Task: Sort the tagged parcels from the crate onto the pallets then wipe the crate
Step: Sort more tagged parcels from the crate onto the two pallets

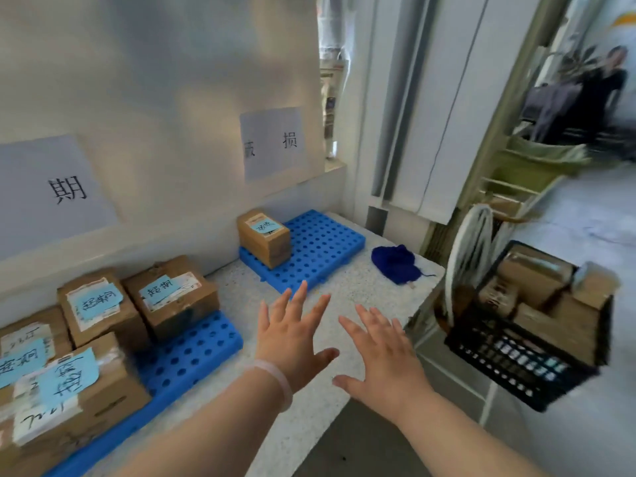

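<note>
My left hand [292,339] and my right hand [382,352] hover side by side over the speckled counter [330,280], fingers spread, holding nothing. A black mesh crate [523,370] at the right holds several brown parcels [537,280]. On the near blue pallet [186,356] at the left stand several cardboard parcels with blue tags [99,301]. One tagged parcel [263,237] sits on the far blue pallet [320,242] by the wall. A dark blue cloth [395,263] lies crumpled right of that pallet.
Paper signs hang on the wall above each pallet [273,142]. The counter ends just left of the crate. A white fan guard [471,249] leans beside the crate. A person [602,94] stands far off at the upper right, beyond a green rack.
</note>
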